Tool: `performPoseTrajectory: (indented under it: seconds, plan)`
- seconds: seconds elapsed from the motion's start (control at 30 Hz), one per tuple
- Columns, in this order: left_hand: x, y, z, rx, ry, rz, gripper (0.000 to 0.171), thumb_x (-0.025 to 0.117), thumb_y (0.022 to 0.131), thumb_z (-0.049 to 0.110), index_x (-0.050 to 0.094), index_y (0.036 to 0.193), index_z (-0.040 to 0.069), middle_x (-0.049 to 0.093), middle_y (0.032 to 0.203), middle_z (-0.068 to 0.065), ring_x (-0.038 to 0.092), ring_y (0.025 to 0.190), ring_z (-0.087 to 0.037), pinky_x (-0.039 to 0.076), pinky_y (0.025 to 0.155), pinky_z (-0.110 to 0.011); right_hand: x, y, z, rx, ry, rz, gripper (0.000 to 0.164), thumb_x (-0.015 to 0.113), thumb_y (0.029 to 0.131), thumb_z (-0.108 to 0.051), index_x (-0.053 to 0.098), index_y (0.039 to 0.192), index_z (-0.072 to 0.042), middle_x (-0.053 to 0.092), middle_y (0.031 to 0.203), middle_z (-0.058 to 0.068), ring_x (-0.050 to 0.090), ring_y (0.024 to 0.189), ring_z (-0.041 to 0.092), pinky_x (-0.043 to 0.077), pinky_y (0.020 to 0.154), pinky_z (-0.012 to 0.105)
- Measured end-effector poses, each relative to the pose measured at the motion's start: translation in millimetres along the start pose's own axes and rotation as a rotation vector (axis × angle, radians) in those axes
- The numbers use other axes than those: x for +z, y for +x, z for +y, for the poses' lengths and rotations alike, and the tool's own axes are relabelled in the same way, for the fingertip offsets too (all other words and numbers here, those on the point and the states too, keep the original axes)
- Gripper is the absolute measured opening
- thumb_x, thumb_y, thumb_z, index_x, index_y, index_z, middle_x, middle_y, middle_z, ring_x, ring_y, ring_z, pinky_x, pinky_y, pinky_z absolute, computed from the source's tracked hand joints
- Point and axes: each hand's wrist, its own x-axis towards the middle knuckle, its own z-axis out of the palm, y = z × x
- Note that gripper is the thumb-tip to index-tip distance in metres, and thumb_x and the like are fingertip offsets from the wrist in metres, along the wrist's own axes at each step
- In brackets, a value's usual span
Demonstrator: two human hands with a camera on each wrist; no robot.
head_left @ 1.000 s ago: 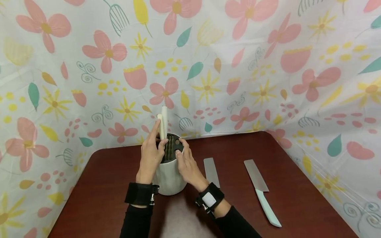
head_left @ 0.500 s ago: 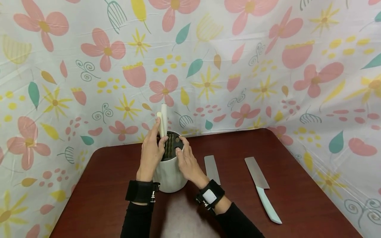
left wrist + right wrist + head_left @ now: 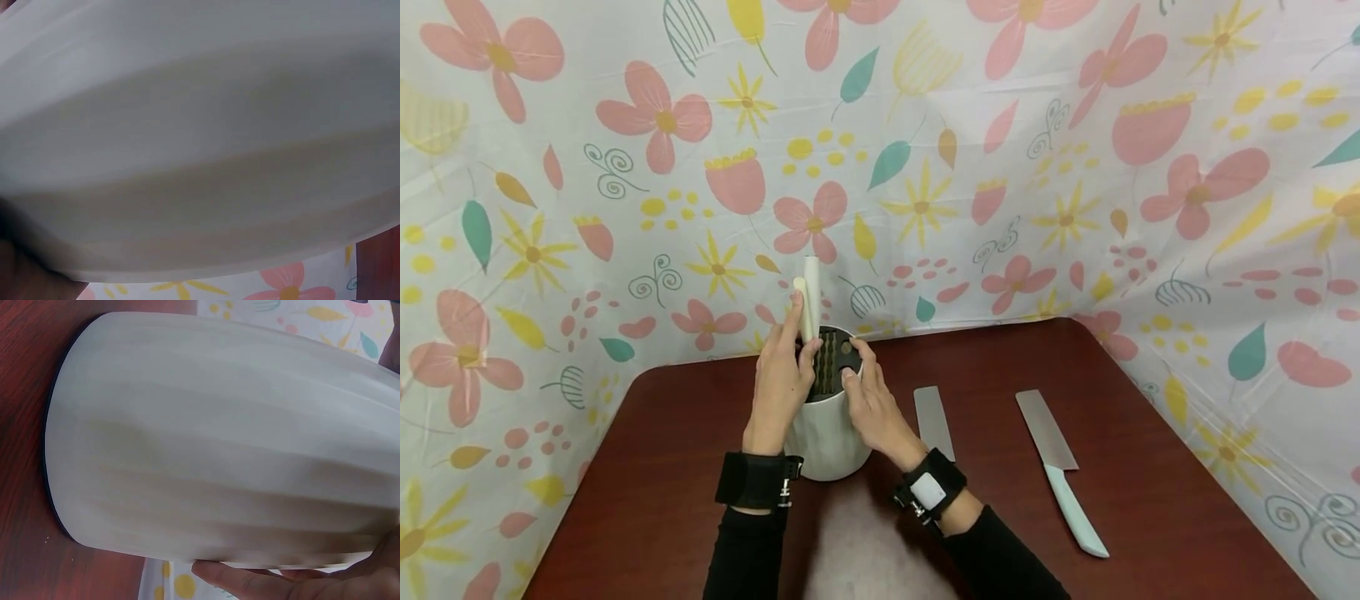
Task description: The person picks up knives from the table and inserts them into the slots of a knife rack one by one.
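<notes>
A pale, round knife block point(image 3: 829, 437) with a dark slotted top stands upright on the table. Two light handles, a longer white knife handle point(image 3: 812, 292) and a shorter cream one point(image 3: 801, 300), rise from its left side. My left hand point(image 3: 777, 387) pinches these handles between thumb and fingers. With thumb on the top and fingers round the far side, my right hand point(image 3: 878, 412) grips the block's right rim. The block's ribbed wall fills most of the left wrist view. In the right wrist view, fingers point(image 3: 244, 581) lie against the block wall point(image 3: 206, 437).
Right of the block lies a broad blade point(image 3: 933, 421), its lower end hidden by my right wrist. Farther right is a knife point(image 3: 1051, 442) with a pale mint handle. The dark red table point(image 3: 647, 467) meets a flowered cloth point(image 3: 895, 167) behind.
The head view has tilted down slightly, so everything sits a little differently in frame. Both hands keep the same holds, and the block and loose knives stay in place.
</notes>
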Motion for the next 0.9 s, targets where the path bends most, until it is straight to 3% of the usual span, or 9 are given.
performPoseTrajectory:
  seconds: [0.17,0.43,0.7,0.9]
  plan:
    - [1.8,-4.9,-0.8,-0.012,-0.015,0.006,0.069,0.063,0.101,0.019,0.028,0.161,0.025,0.059,0.110,-0.022,0.060,0.088,-0.034,0.050,0.073,-0.046,0.4,-3.7,1.3,0.024,0.008,-0.008,0.054,0.021,0.109,-0.053,0.009,0.160,-0.038,0.030,0.161,0.016,0.049,0.136,0.037,0.045,0.102,0.059]
    - [2.8,-9.6,-1.6,0.027,-0.019,0.095,0.069,0.067,0.098,0.015,0.036,0.159,0.020,0.059,0.114,-0.023,0.059,0.089,-0.036,0.048,0.074,-0.048,0.4,-5.6,0.1,0.020,0.006,-0.020,0.054,0.022,0.110,-0.052,0.010,0.160,-0.038,0.031,0.161,0.017,0.050,0.135,0.038,0.046,0.099,0.060]
    - [3.9,-9.1,2.5,0.042,-0.005,0.116,0.066,0.065,0.100,0.016,0.036,0.159,0.019,0.052,0.138,-0.023,0.056,0.116,-0.042,0.048,0.096,-0.057,-2.1,-6.1,-4.9,0.038,-0.006,0.005,0.053,0.026,0.110,-0.050,0.016,0.160,-0.036,0.033,0.158,0.017,0.048,0.135,0.038,0.045,0.101,0.061]
    - [4.4,-3.7,4.7,0.105,0.010,0.175,0.068,0.065,0.099,0.017,0.033,0.159,0.009,0.045,0.148,-0.024,0.049,0.124,-0.043,0.043,0.103,-0.058,-6.3,-3.1,-10.7,0.020,-0.010,0.041,0.054,0.031,0.109,-0.048,0.022,0.160,-0.032,0.031,0.160,0.015,0.047,0.139,0.038,0.044,0.107,0.060]
